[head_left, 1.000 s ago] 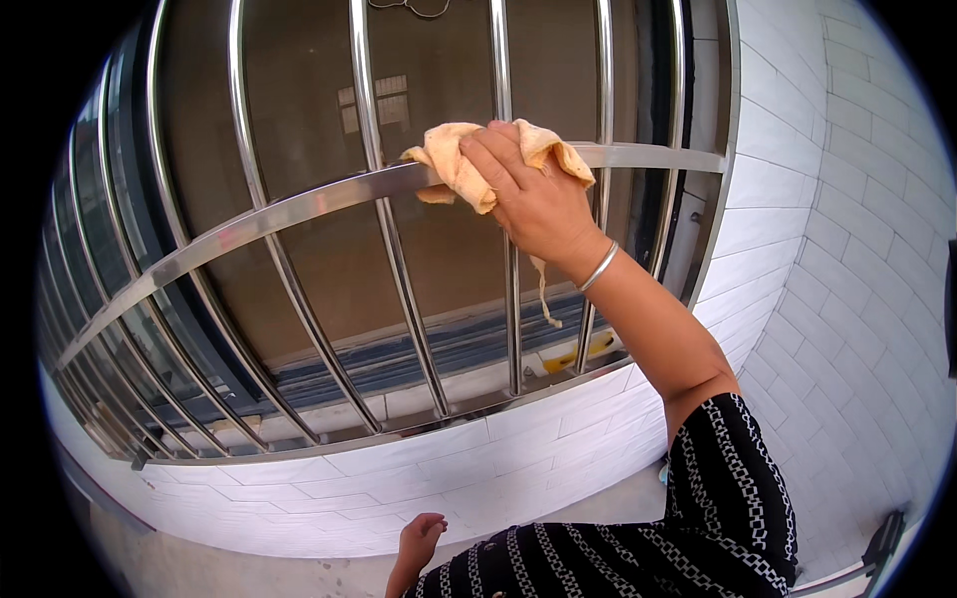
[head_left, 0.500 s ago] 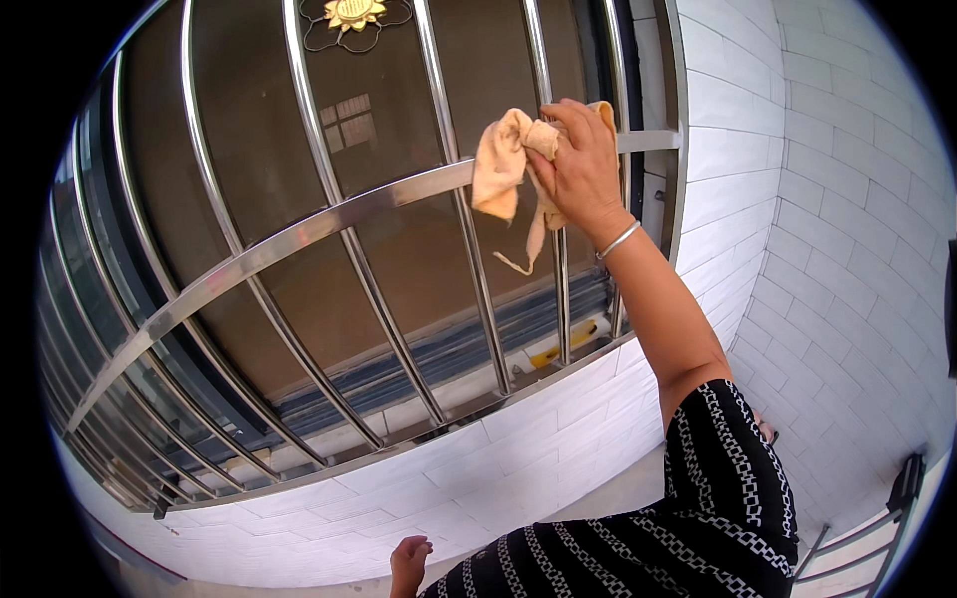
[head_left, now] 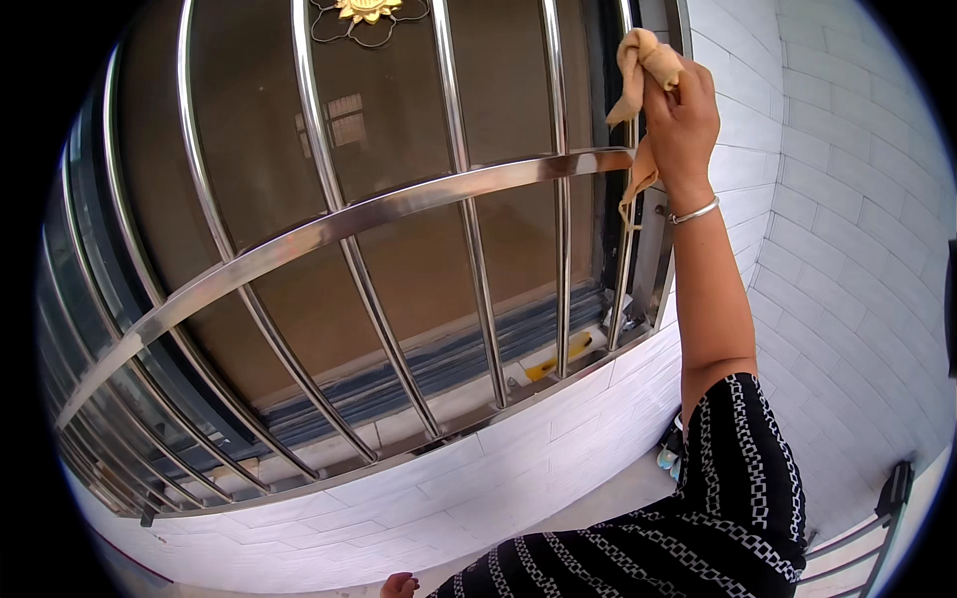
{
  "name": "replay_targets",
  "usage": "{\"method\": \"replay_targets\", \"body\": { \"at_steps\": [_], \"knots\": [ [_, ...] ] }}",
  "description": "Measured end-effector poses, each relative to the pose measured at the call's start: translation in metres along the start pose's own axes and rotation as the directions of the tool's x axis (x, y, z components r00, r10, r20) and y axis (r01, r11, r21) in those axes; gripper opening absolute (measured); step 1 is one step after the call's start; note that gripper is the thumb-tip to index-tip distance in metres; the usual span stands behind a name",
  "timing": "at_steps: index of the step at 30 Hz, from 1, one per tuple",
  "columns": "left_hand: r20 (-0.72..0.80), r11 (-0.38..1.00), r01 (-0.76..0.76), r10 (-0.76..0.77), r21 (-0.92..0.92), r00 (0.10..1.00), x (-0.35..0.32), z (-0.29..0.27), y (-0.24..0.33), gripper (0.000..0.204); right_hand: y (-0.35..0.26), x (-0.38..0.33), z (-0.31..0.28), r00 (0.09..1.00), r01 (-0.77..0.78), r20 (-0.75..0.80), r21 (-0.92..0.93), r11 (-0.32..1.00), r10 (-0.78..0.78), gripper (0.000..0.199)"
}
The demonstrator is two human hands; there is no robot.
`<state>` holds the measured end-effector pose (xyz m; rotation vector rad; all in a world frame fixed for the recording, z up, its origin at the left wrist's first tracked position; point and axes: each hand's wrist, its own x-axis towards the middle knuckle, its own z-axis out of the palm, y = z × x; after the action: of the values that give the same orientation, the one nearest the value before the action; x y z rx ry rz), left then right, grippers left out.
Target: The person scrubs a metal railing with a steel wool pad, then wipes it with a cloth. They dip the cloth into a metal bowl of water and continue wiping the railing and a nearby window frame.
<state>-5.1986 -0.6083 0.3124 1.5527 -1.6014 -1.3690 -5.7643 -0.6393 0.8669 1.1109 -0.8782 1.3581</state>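
Observation:
My right hand (head_left: pixel 684 120) is raised high and grips a tan cloth (head_left: pixel 638 70), pressing it against the rightmost upright bar (head_left: pixel 628 209) of a steel window grille. The cloth hangs down past the flat horizontal rail (head_left: pixel 399 204) where it meets that bar. A silver bangle sits on my right wrist. My left hand (head_left: pixel 399 585) shows only as a few fingers at the bottom edge, beside my black patterned sleeve, and I cannot tell if it holds anything.
Several shiny upright bars stand in front of dark glass, with a gold flower ornament (head_left: pixel 364 10) at the top. White tiled walls (head_left: pixel 837 249) run below and to the right. A yellow object (head_left: pixel 558 359) lies on the window sill. A metal frame (head_left: pixel 887 498) stands at the lower right.
My right hand has slid the cloth to the right along the horizontal rail and then up onto the rightmost upright bar. The view has tilted up and to the left.

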Motion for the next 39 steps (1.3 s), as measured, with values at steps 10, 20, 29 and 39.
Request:
{"method": "replay_targets", "body": {
  "at_steps": [10, 20, 29, 39],
  "knots": [
    [0.181, 0.962, -0.243, 0.219, 0.125, 0.959, 0.045, 0.030, 0.047, 0.032, 0.022, 0.000, 0.018, 0.370, -0.183, 0.915, -0.099, 0.978, 0.162, 0.036],
    [0.362, 0.905, -0.420, 0.413, -0.065, 0.836, 0.053, 0.062, 0.170, 0.016, 0.023, -0.047, -0.013, 0.761, -0.179, 0.648, 0.170, 0.969, 0.027, 0.021],
    [0.144, -0.202, -0.879, 0.978, 0.432, -0.154, 0.007, 0.070, 0.545, 0.033, 0.141, -0.016, -0.018, 0.955, -0.090, 0.247, -0.283, 0.955, 0.164, 0.017],
    [0.373, -0.526, -0.658, 0.849, 0.539, -0.373, 0.046, 0.215, 0.695, 0.056, 0.093, -0.050, -0.018, 0.883, -0.090, 0.462, 0.001, 0.996, 0.079, 0.017]
  ]
}}
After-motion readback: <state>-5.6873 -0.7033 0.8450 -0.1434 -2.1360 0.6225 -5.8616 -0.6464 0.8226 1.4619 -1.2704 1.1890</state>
